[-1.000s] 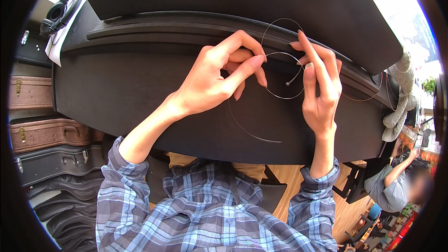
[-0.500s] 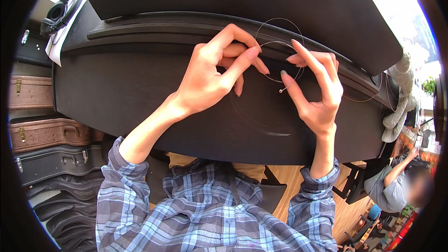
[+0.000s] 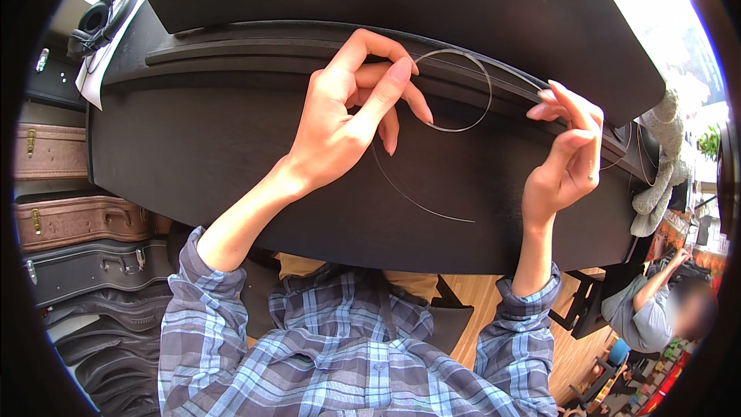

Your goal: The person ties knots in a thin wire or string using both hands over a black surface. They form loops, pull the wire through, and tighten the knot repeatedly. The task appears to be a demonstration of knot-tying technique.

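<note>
A thin metal instrument string (image 3: 491, 93) curves in a loop between my hands, above a dark wooden top (image 3: 270, 177). My left hand (image 3: 340, 112) pinches the loop between thumb and forefinger, its other fingers curled loosely beneath. A thin free end of the string trails down below that hand. To the right, my right hand (image 3: 567, 158) has its fingers bent around the other stretch of string, which runs up to its fingertips. The small ball end (image 3: 592, 177) shows against the side of this hand.
An upright black panel (image 3: 386, 0) with gold lettering stands along the far side. Headphones (image 3: 100, 19) lie at the far left. Instrument cases (image 3: 85, 224) are stacked at left. A grey plush toy (image 3: 660, 162) hangs at right, and another person (image 3: 648, 309) sits beyond.
My right hand has moved right and turned, drawing the ball end away from my left hand. The overlapping coils have opened into one loop. My left hand has shifted slightly left.
</note>
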`<state>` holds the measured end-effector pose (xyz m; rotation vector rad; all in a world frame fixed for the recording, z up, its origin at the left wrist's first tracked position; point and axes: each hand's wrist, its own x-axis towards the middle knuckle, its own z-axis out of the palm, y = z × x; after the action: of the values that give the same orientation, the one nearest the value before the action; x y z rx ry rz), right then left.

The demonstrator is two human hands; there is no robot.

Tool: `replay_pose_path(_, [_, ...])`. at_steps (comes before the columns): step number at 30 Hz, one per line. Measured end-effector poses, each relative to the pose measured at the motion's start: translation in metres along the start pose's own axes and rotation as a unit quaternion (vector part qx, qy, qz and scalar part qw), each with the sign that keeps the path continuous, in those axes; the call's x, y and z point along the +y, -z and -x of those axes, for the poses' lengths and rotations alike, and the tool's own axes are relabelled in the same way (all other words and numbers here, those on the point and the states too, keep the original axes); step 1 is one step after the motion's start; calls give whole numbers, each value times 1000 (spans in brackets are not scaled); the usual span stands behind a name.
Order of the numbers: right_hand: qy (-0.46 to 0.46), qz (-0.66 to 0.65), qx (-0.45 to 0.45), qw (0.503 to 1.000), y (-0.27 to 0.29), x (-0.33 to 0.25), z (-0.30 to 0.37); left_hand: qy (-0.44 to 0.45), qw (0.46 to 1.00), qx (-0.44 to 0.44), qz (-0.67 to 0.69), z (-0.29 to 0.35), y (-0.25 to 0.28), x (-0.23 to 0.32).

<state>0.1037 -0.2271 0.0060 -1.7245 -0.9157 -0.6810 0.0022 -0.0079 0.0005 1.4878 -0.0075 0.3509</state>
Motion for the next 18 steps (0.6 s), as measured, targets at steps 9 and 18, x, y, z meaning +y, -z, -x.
replay_pose_path(9, [-60,-54,53,995,5,3,2,-2,1000,3,4,0,-1,-3])
replay_pose_path(18, [-12,-60,-40,997,-1,-1,5,0,997,-29,-67,1,-3,0])
